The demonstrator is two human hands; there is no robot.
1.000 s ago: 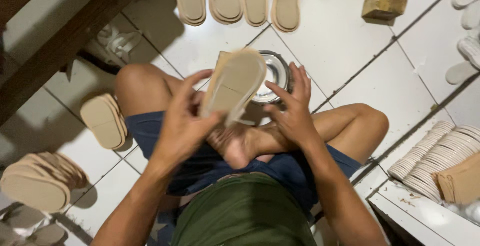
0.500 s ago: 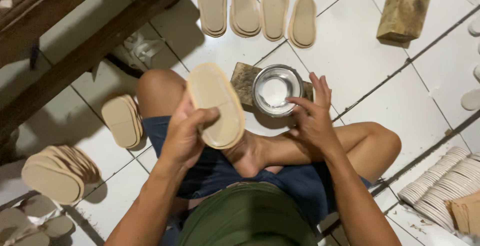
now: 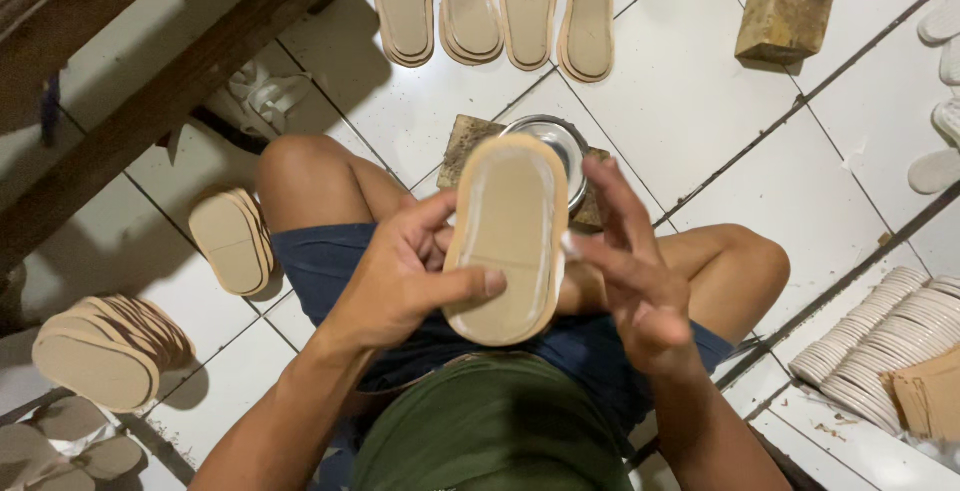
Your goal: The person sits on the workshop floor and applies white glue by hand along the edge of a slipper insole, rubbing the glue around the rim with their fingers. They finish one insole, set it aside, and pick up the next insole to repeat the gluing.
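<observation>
My left hand (image 3: 405, 276) grips a tan oval shoe sole (image 3: 507, 236) upright in front of me, thumb across its lower face. My right hand (image 3: 625, 271) is beside the sole's right edge, fingers spread, a fingertip touching the edge where white glue shows. Behind the sole a round metal tin (image 3: 570, 151) of white glue sits on a small wooden block (image 3: 465, 141) on the tiled floor. I sit cross-legged in blue shorts.
Several tan soles (image 3: 495, 11) lie in a row at the top. A stack of soles (image 3: 235, 241) lies by my left knee, a bigger pile (image 3: 105, 351) at far left. A wooden block (image 3: 790, 1) top right, stacked white insoles (image 3: 890, 341) right, dark wooden beam (image 3: 150, 101) upper left.
My left hand turned the sole upright and brought it to the middle, covering the tin. My right hand left the glue tin and came to the sole's right edge.
</observation>
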